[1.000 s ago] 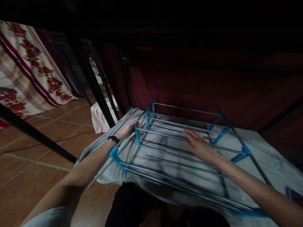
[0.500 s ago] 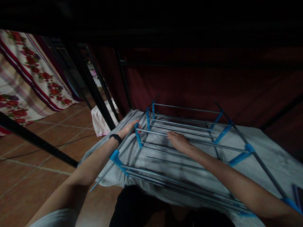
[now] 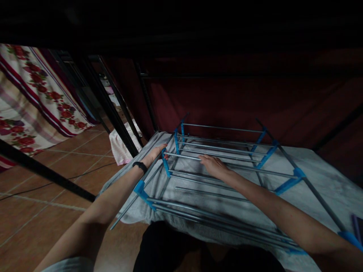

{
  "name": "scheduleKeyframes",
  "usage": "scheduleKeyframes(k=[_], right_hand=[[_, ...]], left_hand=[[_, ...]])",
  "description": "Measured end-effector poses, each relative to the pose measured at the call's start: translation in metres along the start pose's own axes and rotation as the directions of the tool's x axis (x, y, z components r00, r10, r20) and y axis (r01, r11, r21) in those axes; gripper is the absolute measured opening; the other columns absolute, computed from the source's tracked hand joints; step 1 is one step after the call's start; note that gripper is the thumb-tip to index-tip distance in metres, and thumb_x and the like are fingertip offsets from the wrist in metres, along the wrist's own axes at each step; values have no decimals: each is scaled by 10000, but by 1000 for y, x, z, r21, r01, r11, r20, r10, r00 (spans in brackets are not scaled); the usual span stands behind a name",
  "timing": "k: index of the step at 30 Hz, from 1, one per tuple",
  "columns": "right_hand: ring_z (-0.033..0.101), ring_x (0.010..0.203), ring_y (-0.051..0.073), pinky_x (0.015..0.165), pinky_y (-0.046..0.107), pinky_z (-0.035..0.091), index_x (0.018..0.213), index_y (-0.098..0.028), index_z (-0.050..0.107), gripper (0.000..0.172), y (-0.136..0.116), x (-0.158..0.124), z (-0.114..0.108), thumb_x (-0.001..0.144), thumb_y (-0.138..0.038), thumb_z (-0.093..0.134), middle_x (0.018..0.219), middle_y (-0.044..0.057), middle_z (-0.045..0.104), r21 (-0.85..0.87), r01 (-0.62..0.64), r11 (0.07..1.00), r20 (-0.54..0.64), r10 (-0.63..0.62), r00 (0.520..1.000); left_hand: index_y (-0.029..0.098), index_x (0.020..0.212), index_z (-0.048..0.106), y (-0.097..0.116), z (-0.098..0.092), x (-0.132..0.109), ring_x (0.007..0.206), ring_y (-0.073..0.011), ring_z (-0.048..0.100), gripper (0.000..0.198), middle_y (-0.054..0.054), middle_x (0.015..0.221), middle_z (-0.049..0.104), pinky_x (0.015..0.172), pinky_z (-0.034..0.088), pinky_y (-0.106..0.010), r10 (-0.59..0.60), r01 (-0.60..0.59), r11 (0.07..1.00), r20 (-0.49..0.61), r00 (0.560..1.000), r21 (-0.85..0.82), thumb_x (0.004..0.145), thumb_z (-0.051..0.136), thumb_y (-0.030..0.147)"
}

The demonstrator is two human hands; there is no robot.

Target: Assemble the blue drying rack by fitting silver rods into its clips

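A rack (image 3: 227,184) of grey metal tubes and blue plastic connectors lies across a grey blanket (image 3: 320,166). My left hand (image 3: 159,152) is closed around its left side tube, at a blue connector (image 3: 166,163). My right hand (image 3: 211,164) is closed on a metal crossbar (image 3: 184,155) that runs from that connector towards the right side. One tube (image 3: 210,194) below my right hand has a loose left end, apart from the connectors. Nearer to me, several tubes join a blue connector (image 3: 144,194) at the front left.
Black metal posts (image 3: 112,109) stand at the left, and a dark red curtain (image 3: 227,102) hangs behind. A flowered cloth (image 3: 39,98) hangs over the tiled floor (image 3: 34,211), where a cable runs. At the far right edge lies a dark flat object (image 3: 357,226).
Both hands keep their places on the rack, with my right hand only a touch further left. The view has shifted slightly.
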State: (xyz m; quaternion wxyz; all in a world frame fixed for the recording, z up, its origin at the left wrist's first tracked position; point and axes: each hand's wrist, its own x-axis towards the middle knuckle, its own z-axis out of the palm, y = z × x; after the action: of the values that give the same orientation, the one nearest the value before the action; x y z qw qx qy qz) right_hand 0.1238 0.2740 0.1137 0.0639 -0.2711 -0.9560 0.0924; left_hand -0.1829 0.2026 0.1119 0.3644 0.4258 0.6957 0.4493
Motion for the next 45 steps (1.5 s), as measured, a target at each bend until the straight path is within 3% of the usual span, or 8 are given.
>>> scheduleKeyframes(k=[4,8,21,26,33,45], right_hand=[[591,1080,236,856,305,425,1336,-223,490,385,3,-1,1,975,-190,361,1190,105,613,-7,11,1000,9,-11,1000],[575,1125,225,899,300,421,1393,-235,444,457,5,-3,3,955,-144,347,1229,95,607,-3,13,1000,6,-13,1000],[582,1143,201,924,291,436,1425,-231,424,494,12,-4,4,949,-122,351,1299,97,580,54,82,995,-16,-82,997],[612,1074,218,883,288,445,1376,-236,483,434,13,-3,6,959,-178,379,1192,93,629,48,83,995,-26,-81,996],[617,1034,231,836,285,442,1375,-227,484,426,12,-1,2,966,-197,370,1176,96,633,27,69,997,-39,-68,997],[622,1011,214,820,274,445,1424,-239,436,464,18,-3,6,965,-202,385,1184,89,631,54,74,996,-25,-73,997]], left_hand=[[191,855,625,-3,0,5,735,-277,654,531,-88,585,606,728,532,-417,-132,133,987,11,991,-88,792,469,694],[195,851,611,-5,0,9,739,-266,660,479,-92,634,627,714,529,-391,-180,176,976,-22,983,-125,799,490,655],[174,810,592,-2,0,7,845,-307,644,420,-122,714,645,709,505,-383,-187,178,974,-53,981,-139,797,523,588],[196,766,590,0,1,3,830,-301,651,415,-114,722,639,703,511,-384,-201,191,971,-66,977,-142,775,545,608],[193,716,542,2,5,-3,838,-301,635,438,-98,578,578,704,500,-369,-129,125,988,-40,991,-93,821,471,612],[183,1008,587,6,9,-4,834,-292,654,480,-121,856,666,690,518,-383,-157,140,973,-84,984,-182,775,552,602]])
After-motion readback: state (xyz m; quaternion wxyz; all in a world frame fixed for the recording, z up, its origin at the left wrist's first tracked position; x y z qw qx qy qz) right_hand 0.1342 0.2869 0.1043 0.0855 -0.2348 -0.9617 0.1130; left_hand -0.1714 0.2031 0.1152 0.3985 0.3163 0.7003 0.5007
